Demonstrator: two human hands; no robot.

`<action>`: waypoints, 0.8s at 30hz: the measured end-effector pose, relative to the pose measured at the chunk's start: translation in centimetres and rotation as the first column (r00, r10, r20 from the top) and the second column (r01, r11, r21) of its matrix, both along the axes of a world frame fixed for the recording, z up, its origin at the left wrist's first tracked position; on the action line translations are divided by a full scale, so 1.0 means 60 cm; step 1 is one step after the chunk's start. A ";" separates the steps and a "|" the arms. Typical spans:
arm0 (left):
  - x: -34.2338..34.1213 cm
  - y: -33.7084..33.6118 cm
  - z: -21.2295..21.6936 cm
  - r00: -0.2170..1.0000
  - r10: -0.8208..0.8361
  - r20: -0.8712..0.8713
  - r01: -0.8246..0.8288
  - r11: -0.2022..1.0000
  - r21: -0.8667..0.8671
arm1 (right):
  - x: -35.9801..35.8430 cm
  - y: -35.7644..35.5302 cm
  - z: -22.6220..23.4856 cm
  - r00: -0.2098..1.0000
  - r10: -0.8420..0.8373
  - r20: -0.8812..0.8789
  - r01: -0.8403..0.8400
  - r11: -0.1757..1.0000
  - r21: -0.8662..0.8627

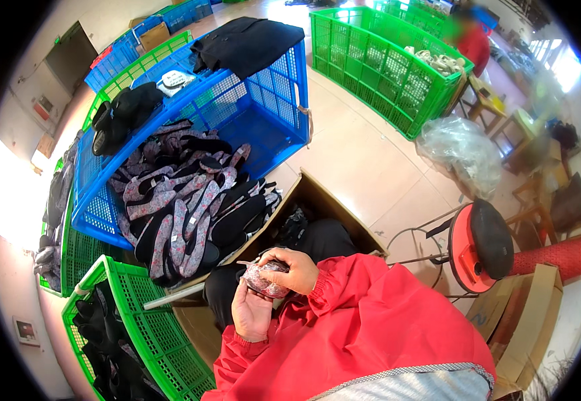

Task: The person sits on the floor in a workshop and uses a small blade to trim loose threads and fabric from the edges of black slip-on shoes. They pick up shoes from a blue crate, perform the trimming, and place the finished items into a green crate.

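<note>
Just above my lap, both hands are closed around a small floral cloth shoe (264, 279) in grey and pink. My left hand (253, 314) supports it from the near side, its fingertips pressed to the fabric. My right hand (294, 269) wraps over the top from the right, its thumb lying across the shoe. Parts of the shoe are hidden under the fingers. Beyond my hands, a heap of similar floral cloth shoes (200, 200) with black soles spills out of a tipped blue plastic crate (254, 113).
An open cardboard box (330, 204) stands at my knees. To the left, a green crate (163, 334) holds black shoes. A round red and black stool (481, 247) is at my right, near a clear plastic bag (461, 150). Farther off stand a large green crate (384, 80) and a person in red (474, 47).
</note>
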State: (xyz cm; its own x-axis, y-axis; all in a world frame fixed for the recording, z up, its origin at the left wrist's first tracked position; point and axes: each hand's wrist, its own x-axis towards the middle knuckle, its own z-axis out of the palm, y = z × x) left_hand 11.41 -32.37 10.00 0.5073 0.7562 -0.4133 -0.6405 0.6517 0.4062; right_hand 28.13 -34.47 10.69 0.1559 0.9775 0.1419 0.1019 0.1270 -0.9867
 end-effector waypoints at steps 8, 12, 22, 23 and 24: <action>-0.071 -0.032 0.012 0.976 -0.097 -0.196 0.079 0.992 -0.098 | -0.040 -0.054 -0.009 0.980 0.113 -0.166 -0.126 0.990 -0.070; -0.098 -0.048 0.013 0.969 -0.126 -0.212 0.112 0.991 -0.077 | -0.058 -0.077 -0.014 0.973 0.217 -0.078 -0.223 0.971 -0.080; -0.144 -0.055 0.022 0.906 -0.004 -0.423 -0.017 0.999 -0.046 | -0.092 -0.077 -0.035 0.864 0.485 0.136 -0.484 0.874 -0.040; -0.141 -0.056 0.029 0.893 0.023 -0.449 -0.044 0.998 -0.036 | -0.094 -0.073 -0.032 0.857 0.494 0.149 -0.494 0.869 -0.042; -0.147 -0.056 0.026 0.881 0.035 -0.472 -0.044 0.999 -0.008 | -0.096 -0.067 -0.026 0.849 0.503 0.162 -0.503 0.863 -0.044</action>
State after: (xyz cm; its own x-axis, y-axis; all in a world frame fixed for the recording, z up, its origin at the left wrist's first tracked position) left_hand 2.59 -35.70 11.56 0.2187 0.7617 -0.6099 -0.4017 0.6399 0.6551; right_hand 22.40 -38.51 9.10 -0.3819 0.9161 0.1219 0.1830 0.2042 -0.9617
